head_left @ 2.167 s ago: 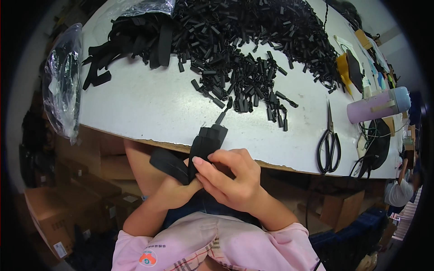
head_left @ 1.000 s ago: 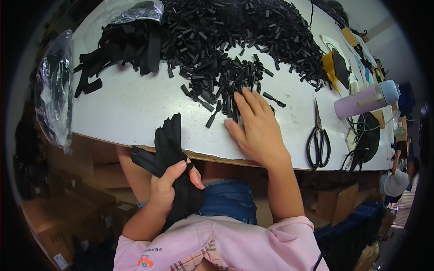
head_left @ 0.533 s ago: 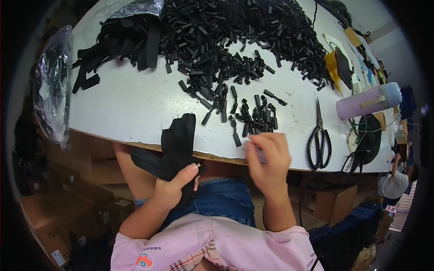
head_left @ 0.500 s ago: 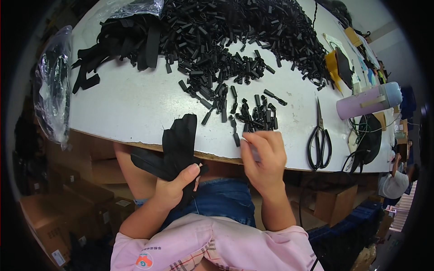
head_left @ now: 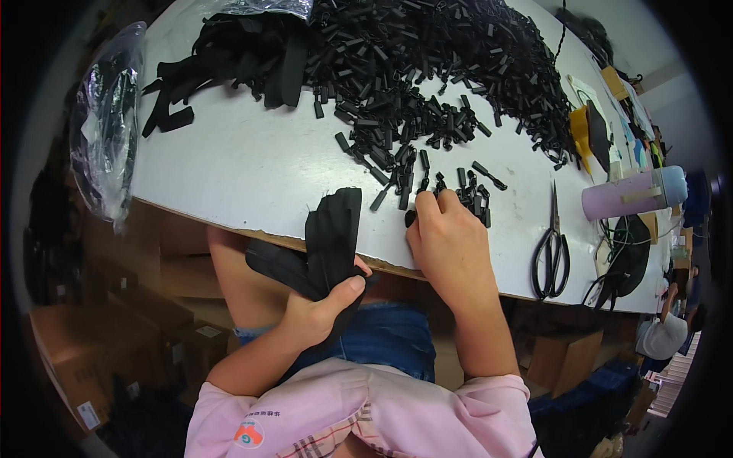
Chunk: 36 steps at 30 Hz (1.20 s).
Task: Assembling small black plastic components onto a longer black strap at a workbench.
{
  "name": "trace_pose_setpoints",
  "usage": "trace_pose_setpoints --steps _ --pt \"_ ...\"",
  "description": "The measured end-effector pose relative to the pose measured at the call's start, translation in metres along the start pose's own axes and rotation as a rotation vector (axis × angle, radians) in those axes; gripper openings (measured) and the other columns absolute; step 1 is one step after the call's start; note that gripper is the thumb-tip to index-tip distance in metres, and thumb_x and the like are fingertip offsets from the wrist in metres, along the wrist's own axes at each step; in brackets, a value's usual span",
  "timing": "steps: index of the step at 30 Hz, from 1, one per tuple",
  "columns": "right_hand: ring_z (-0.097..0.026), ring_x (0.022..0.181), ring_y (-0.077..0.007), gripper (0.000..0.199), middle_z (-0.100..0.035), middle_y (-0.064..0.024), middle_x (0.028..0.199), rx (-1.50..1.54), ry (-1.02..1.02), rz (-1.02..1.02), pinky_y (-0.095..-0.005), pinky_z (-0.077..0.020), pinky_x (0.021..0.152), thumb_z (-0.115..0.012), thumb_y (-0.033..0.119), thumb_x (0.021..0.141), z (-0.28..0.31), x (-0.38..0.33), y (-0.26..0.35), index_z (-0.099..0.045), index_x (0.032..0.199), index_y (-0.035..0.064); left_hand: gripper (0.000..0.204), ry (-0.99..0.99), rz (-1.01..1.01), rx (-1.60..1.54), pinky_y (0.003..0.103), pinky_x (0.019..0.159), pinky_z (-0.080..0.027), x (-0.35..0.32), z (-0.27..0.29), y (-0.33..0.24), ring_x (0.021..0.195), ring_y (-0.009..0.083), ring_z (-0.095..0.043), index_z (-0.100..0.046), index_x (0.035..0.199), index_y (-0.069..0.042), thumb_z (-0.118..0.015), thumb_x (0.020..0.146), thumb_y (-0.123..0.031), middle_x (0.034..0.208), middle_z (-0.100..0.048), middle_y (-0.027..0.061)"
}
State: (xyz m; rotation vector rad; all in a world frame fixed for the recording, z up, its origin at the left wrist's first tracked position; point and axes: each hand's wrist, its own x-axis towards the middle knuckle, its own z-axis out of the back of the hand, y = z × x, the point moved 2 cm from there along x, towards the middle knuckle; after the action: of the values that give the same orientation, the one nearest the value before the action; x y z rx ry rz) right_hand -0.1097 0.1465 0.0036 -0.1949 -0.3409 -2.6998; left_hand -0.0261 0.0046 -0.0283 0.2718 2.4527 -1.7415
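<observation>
My left hand [head_left: 322, 313] grips a bunch of black zipper tape strips [head_left: 334, 229], thumb on top, just off the table's front edge. Their cut ends fan out upward over the table and off to the left. My right hand [head_left: 449, 233] is closed, fingers curled down at a small group of black zipper sliders with long pulls [head_left: 475, 195]. The back of the hand hides its fingertips and whatever is between them. Behind that group spreads a large heap of the same zipper sliders [head_left: 443, 46].
More black strips [head_left: 244, 57] lie at the far left beside a clear plastic bag [head_left: 107, 130]. On the right are black-handled scissors [head_left: 551, 252], a lilac bottle [head_left: 622, 201] and dark cables. Cardboard boxes [head_left: 107, 343] stand below the white table [head_left: 229, 168].
My right hand has reached forward onto the small group of sliders, and its fingers have curled down. My left hand still holds the strips. The whole view has shifted slightly.
</observation>
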Motion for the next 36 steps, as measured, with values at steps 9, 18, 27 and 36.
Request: trace_pose_setpoints --steps 9,18,27,36 --pt "-0.049 0.056 -0.0275 0.008 -0.046 -0.0114 0.066 0.146 -0.072 0.042 -0.0352 -0.0412 0.05 -0.055 0.002 0.066 0.001 -0.007 -0.006 -0.049 0.072 0.0015 0.017 -0.051 0.024 -0.028 0.02 0.068 -0.038 0.002 0.0 0.004 0.076 0.007 -0.045 -0.052 0.091 -0.002 -0.056 0.077 -0.009 0.084 -0.05 0.0" --pt "-0.05 0.059 -0.0254 0.009 -0.044 -0.0115 0.064 0.106 -0.141 0.093 -0.0332 -0.0437 0.051 -0.054 -0.001 0.061 0.001 -0.008 -0.009 -0.046 0.064 0.0007 0.018 -0.065 0.016 -0.028 0.02 0.069 -0.038 0.002 -0.001 0.005 0.077 0.0072 -0.045 -0.052 0.092 -0.001 -0.057 0.077 -0.009 0.084 -0.05 0.0001" --pt "-0.049 0.052 -0.0081 0.007 -0.051 -0.0039 0.067 0.786 -0.34 -0.22 -0.0197 -0.0402 0.048 -0.053 -0.004 0.067 -0.007 -0.02 -0.029 -0.053 0.074 -0.001 0.019 -0.065 0.03 -0.01 0.02 0.067 -0.04 0.003 0.003 0.007 0.076 0.0062 -0.048 -0.053 0.092 -0.003 -0.059 0.076 -0.01 0.084 -0.053 -0.001" --pt "-0.051 0.062 -0.0076 0.009 -0.05 -0.0034 0.075 1.34 -0.232 -0.337 -0.0195 -0.0445 0.055 -0.049 -0.004 0.076 -0.007 -0.03 -0.018 -0.052 0.084 -0.0031 0.019 -0.061 -0.001 -0.013 0.021 0.068 -0.04 0.005 -0.003 0.007 0.077 0.006 -0.046 -0.053 0.092 -0.003 -0.059 0.076 -0.01 0.083 -0.052 -0.001"
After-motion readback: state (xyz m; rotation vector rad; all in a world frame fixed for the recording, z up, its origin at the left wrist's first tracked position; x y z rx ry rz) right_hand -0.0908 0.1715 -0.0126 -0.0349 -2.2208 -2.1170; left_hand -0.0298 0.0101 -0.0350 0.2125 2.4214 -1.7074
